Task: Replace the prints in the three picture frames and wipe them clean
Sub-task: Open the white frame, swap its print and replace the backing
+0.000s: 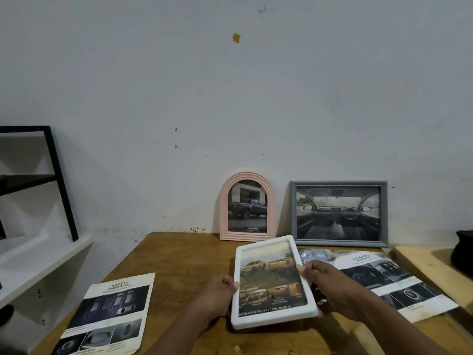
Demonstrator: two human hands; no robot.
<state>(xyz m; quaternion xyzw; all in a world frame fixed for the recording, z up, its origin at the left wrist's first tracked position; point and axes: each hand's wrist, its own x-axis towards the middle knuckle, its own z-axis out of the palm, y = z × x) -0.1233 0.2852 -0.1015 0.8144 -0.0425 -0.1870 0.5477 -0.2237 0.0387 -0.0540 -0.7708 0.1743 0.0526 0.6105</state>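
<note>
Two bare forearms entering from the lower edge, no sleeves visible, no watch, ring or bracelet in sight, left hand (217,295) and right hand (323,280) ungloved, fingers bare, short plain fingernails, thumbs visible on both hands

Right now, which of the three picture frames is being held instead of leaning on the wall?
The white frame with the yellow-truck print, gripped by the left hand and right hand. The pink arched frame and grey frame stand against the wall.

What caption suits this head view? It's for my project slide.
Both hands, left and right, hold the white frame above the wooden table.
</note>
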